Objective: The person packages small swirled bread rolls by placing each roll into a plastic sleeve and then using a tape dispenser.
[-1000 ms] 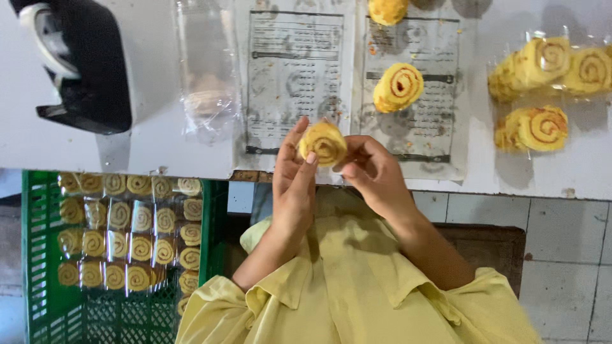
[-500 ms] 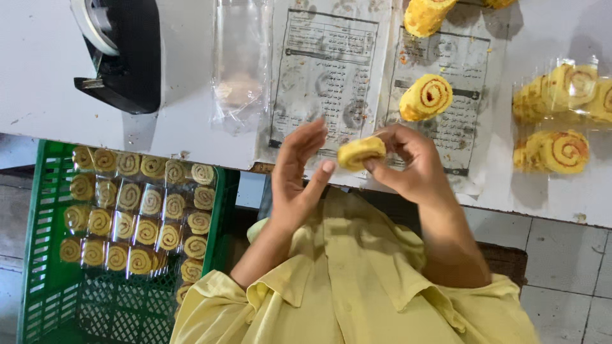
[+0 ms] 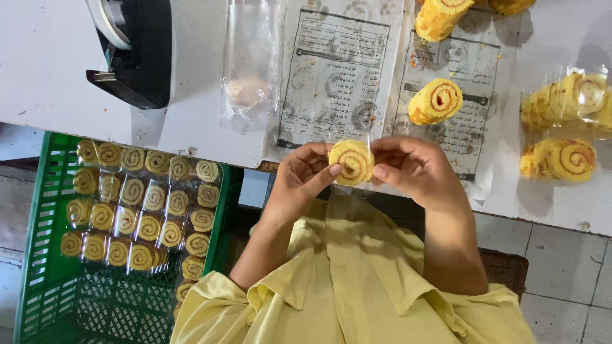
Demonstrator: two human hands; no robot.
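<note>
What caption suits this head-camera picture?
Both hands, left hand and right hand, hold a wrapped swirl cake slice above a green crate.

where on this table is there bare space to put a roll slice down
Bare patches on the white table: left of the black tape dispenser, and between it and the clear bags. The printed sheets carry loose slices, and the right end is crowded with wrapped slices.

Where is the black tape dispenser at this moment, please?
In the head view the black tape dispenser stands at the upper left on the white table, left of the clear plastic bag and above the green crate.
</note>
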